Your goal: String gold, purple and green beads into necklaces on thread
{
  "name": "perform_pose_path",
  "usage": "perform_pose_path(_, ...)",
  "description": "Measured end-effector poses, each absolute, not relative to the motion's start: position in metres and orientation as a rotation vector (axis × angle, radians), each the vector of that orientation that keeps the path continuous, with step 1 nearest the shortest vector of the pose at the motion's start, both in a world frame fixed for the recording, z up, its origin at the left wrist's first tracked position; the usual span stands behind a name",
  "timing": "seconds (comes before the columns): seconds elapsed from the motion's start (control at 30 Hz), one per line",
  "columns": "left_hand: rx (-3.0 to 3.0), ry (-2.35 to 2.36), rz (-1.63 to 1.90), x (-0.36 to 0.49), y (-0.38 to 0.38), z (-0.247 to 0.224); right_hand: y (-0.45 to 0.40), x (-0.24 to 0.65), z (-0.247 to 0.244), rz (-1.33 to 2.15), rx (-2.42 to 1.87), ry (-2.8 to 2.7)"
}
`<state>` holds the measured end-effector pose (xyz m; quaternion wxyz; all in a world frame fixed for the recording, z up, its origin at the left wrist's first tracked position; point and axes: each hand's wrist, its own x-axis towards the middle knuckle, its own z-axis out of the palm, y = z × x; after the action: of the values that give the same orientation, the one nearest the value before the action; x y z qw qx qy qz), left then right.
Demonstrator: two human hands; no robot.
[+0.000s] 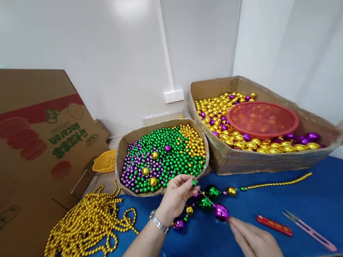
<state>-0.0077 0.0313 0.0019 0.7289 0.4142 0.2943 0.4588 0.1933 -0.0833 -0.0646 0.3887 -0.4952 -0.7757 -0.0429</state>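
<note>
My left hand [178,194], with a metal watch at the wrist, pinches a small green bead [194,182] between thumb and fingertips. A thin line [205,196] runs from there down to a large shiny purple ball [221,212]. At that ball's lower side, the fingertips of my right hand [257,243] are closed on it. Just behind lie two large green balls [205,203], a gold ball [231,191] and a smaller purple ball [179,224], strung with little beads. A twisted gold bead strand [279,182] stretches right from this string.
A carton of small green, purple and gold beads [167,164] stands behind my hands. Right of it, a bigger box [261,163] holds gold and purple balls and a red basket [263,118]. Gold bead strands [85,224] pile left. Pink thread snips [311,230] and a red strip [274,225] lie right.
</note>
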Motion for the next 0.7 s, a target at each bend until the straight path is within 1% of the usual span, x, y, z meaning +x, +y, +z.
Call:
perform_pose_path(0.1,1.101,0.709,1.022,-0.006,0.024,0.002,-0.084,0.193,-0.066,-0.118,-1.256,-1.961)
perform_pose_path(0.2,1.569,0.806,0.943,-0.015,0.024,0.006,-0.084,0.192,-0.067,-0.1,-1.254,-1.936)
perform_pose_path(0.27,1.99,1.005,0.895,-0.03,0.033,0.009,-0.084,0.193,-0.068,-0.097,-1.256,-1.92)
perform_pose_path(0.33,2.278,1.377,0.812,-0.053,0.048,0.011,-0.085,0.196,-0.068,-0.093,-1.27,-1.91)
perform_pose_path(0.4,2.29,1.71,0.659,-0.078,0.066,0.011,-0.085,0.197,-0.069,-0.069,-1.289,-1.91)
perform_pose_path(0.47,2.214,1.817,0.561,-0.098,0.08,0.008,-0.087,0.197,-0.07,-0.022,-1.305,-1.92)
perform_pose_path(0.6,2.134,1.753,0.596,-0.109,0.085,0.003,-0.088,0.191,-0.071,0.047,-1.302,-1.927)
perform_pose_path(0.67,2.015,1.638,0.724,-0.098,0.076,0.001,-0.088,0.187,-0.072,0.076,-1.279,-1.944)
perform_pose_path(0.7,1.872,1.507,0.835,-0.09,0.07,0.0,-0.088,0.186,-0.072,0.084,-1.264,-1.958)
